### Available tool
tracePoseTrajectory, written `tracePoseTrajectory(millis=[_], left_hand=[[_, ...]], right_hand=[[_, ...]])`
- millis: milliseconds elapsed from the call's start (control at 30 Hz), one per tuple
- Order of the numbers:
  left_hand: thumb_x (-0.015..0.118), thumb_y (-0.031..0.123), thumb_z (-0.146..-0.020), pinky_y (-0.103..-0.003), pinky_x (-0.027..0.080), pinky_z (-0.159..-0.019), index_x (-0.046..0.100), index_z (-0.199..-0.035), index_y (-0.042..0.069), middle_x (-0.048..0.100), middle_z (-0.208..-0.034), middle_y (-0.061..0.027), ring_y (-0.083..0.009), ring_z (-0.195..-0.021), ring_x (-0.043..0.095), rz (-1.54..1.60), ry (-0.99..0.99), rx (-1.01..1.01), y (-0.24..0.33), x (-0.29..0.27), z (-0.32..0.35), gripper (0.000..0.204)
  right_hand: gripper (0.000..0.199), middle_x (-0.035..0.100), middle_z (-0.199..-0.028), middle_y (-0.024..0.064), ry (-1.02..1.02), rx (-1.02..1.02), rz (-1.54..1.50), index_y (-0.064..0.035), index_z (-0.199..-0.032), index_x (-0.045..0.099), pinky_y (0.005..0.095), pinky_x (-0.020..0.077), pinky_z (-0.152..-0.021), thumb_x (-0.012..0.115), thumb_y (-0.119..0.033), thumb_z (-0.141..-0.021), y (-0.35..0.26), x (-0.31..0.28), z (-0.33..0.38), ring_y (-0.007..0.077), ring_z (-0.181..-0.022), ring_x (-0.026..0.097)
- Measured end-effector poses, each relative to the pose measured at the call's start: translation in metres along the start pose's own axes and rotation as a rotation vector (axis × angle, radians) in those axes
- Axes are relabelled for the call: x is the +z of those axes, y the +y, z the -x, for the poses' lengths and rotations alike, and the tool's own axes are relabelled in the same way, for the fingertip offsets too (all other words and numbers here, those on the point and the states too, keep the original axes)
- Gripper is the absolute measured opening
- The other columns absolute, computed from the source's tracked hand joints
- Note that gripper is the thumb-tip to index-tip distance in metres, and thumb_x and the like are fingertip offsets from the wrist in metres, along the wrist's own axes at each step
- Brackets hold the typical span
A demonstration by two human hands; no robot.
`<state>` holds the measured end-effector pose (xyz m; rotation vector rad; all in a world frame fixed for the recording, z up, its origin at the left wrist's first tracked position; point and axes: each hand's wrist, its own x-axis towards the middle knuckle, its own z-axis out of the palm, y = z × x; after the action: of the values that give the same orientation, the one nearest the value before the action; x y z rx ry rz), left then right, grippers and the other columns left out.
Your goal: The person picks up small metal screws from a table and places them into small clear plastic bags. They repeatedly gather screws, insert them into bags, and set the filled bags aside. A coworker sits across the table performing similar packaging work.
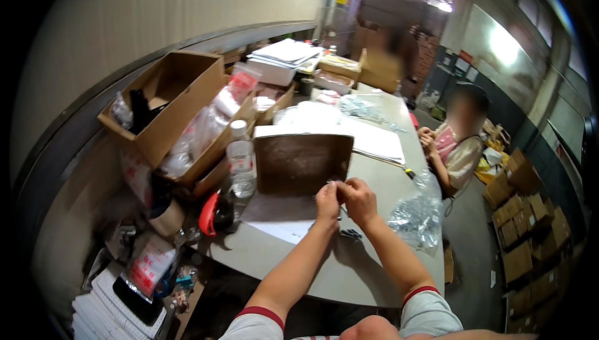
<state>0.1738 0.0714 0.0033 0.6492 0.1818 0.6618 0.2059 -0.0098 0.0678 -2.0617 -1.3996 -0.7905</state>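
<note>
My left hand (327, 204) and my right hand (359, 200) meet above the table (374, 271), fingertips pinched together. Between them is something small that I cannot make out. Just below my hands lie a few small dark parts (350, 234). An open cardboard box (302, 164) stands right behind my left hand, with a white paper sheet (274, 223) on the tabletop in front of it. To the right of my right hand rests a clear plastic bag (418, 218) that looks filled with small shiny pieces.
A clear water bottle (240, 164) and a red-and-black object (215, 213) stand left of the box. Cardboard boxes (163, 106) of plastic bags line the left side. Papers (377, 140) lie farther back. A co-worker (458, 143) sits across the right edge, near stacked cartons (530, 234).
</note>
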Motion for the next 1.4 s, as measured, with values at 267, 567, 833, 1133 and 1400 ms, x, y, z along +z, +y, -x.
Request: tracePoseTrajectory(millis=[267, 567, 833, 1133, 1400], left_hand=[[0.058, 0.015, -0.093, -0.018, 0.049, -0.053, 0.059, -0.088, 0.007, 0.063, -0.079, -0.0016, -0.0082, -0.066, 0.059, -0.167, -0.162, -0.409, 0.003, 0.006, 0.02, 0.009], [0.06, 0.012, -0.091, -0.022, 0.055, -0.061, 0.056, -0.093, 0.002, 0.065, -0.085, -0.0094, -0.0137, -0.072, 0.065, -0.216, -0.167, -0.365, -0.003, 0.006, 0.024, 0.012], [0.06, 0.016, -0.092, -0.025, 0.054, -0.068, 0.063, -0.096, 0.001, 0.067, -0.092, -0.0084, -0.0141, -0.078, 0.065, -0.408, -0.353, -0.343, -0.009, 0.019, 0.039, 0.016], [0.058, 0.01, -0.092, -0.027, 0.054, -0.071, 0.064, -0.093, -0.005, 0.067, -0.085, -0.0076, -0.0128, -0.077, 0.064, -0.619, -0.496, -0.18, -0.022, 0.005, 0.043, 0.016], [0.056, 0.005, -0.092, -0.024, 0.053, -0.069, 0.063, -0.09, -0.006, 0.068, -0.079, -0.0063, -0.0098, -0.073, 0.063, -0.978, -0.593, 0.115, -0.019, 0.019, 0.056, 0.013]], right_hand=[[0.052, 0.059, -0.111, 0.0082, -0.469, 0.511, -0.882, -0.0109, -0.133, 0.05, 0.0292, 0.0481, -0.08, 0.068, -0.02, -0.085, 0.07, -0.096, 0.07, 0.0162, -0.091, 0.058], [0.018, 0.063, -0.079, -0.0022, 1.141, 0.944, -1.021, -0.0194, -0.107, 0.053, 0.0167, 0.0363, -0.045, 0.055, -0.013, -0.09, 0.211, -0.312, 0.083, 0.002, -0.053, 0.045], [0.021, 0.064, -0.093, 0.0058, -0.024, 0.581, -0.724, -0.0008, -0.103, 0.062, 0.0272, 0.0499, -0.073, 0.063, -0.011, -0.085, 0.119, -0.146, 0.089, 0.0126, -0.08, 0.061], [0.029, 0.06, -0.099, 0.0155, -0.049, 0.336, -0.461, -0.0048, -0.105, 0.061, 0.0395, 0.0507, -0.078, 0.065, -0.004, -0.076, 0.021, -0.075, 0.1, 0.033, -0.09, 0.061], [0.022, 0.065, -0.09, 0.0174, 0.013, 0.441, -0.654, -0.0025, -0.101, 0.057, 0.0391, 0.052, -0.069, 0.06, -0.002, -0.08, 0.028, -0.08, 0.104, 0.0351, -0.084, 0.065]])
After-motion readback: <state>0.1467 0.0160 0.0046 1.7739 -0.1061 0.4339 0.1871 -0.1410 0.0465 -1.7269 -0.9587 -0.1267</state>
